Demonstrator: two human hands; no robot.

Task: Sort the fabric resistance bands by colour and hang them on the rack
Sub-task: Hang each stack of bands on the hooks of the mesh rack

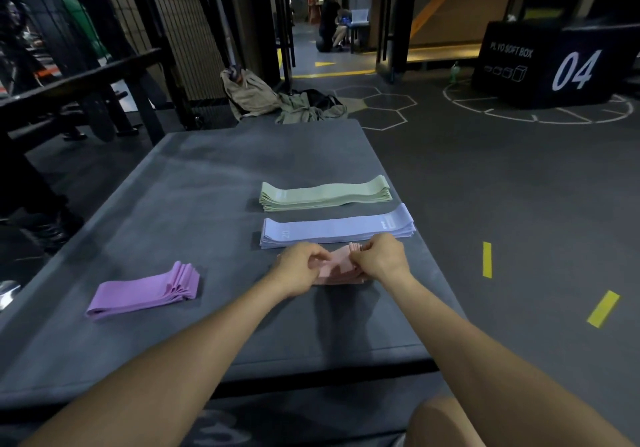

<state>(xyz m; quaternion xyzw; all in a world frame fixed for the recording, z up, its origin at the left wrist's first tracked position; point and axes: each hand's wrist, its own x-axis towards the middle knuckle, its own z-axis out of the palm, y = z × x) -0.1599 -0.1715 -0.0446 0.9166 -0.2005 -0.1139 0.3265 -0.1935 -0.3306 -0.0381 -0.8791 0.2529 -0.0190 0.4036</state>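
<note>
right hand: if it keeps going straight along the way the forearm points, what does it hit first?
The right hand points forward and slightly left, already on the pink bands. Beyond them, the first thing is probably the blue stack, then the green stack. Depth is unclear.

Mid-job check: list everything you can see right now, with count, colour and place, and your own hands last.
green bands: one stack, pale green, far row on the mat
blue bands: one stack, lavender blue, just nearer than the green
pink bands: one stack, pale pink, nearest row, between both hands
purple bands: one stack, purple, apart at the mat's left
mat: one, dark grey, under all stacks
plyo box: one, black, marked 04, far right on the floor
clothing pile: beige and olive, on the floor beyond the mat
rack: none clearly seen
left hand: gripping the pink stack's left part
right hand: gripping its right end
</note>
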